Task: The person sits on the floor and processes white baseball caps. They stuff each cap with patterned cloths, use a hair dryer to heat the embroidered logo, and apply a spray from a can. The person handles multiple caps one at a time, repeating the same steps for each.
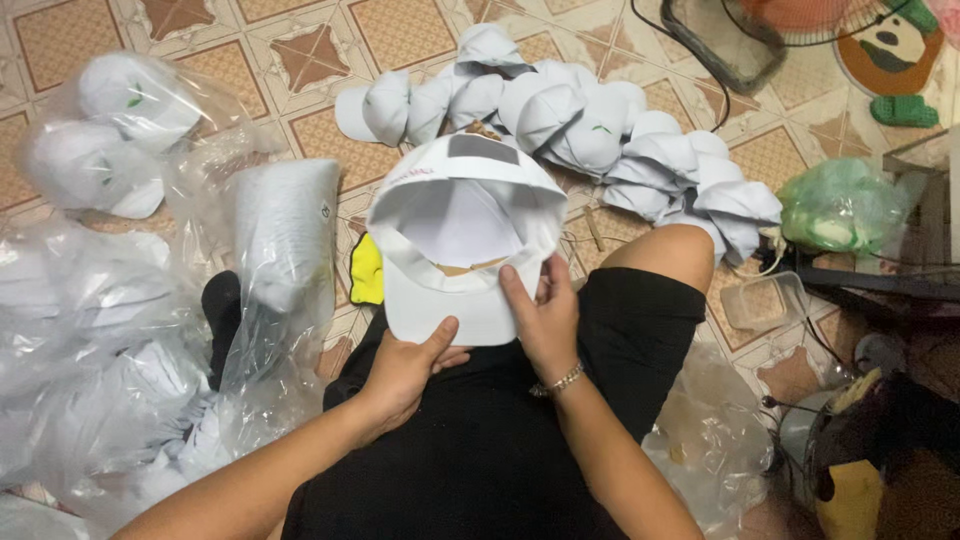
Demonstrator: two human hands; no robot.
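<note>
A white cap [455, 215] is held upside down over my lap, its inside facing me and its brim pointing toward my body. My left hand [405, 365] grips the brim from below, thumb pressed on its near edge. On the cap's right side my right hand [545, 320], with a bracelet at the wrist, pinches where the brim meets the crown. I sit on a tiled floor in black shorts.
A curved row of white caps [600, 130] lies on the tiles ahead. Clear plastic bags [120, 280] stuffed with more caps pile up at left. A green bag [840, 205], a small clear container [760, 300], cables and a fan base [740, 40] crowd the right.
</note>
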